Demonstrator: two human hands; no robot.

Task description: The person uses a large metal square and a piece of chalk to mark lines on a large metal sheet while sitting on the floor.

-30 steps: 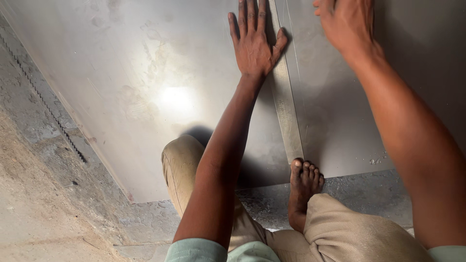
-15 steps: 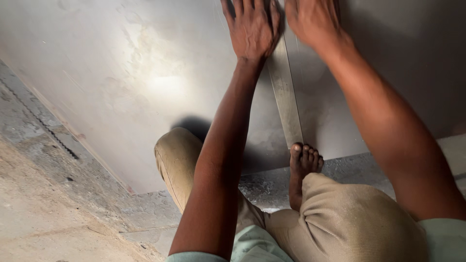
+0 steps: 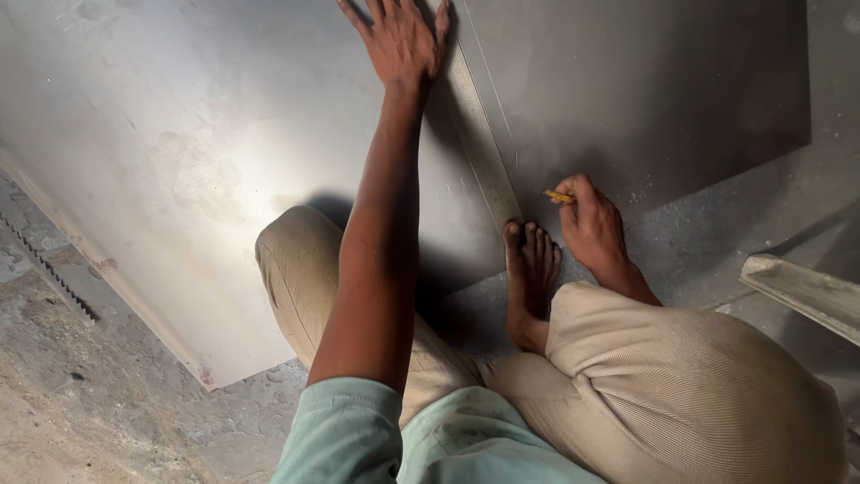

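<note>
Our right hand (image 3: 591, 224) has dropped from the straightedge (image 3: 484, 152) to frame centre, clamped on a yellow pencil (image 3: 557, 195); left hand (image 3: 403, 40) stays flat, fingers spread, on the grey sheet (image 3: 179, 134).

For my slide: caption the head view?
Left hand presses straightedge on sheet; right hand holds pencil.

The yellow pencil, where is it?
In the head view, the yellow pencil is pinched in the right hand, low on the grey sheet, beside the long straightedge.
</note>
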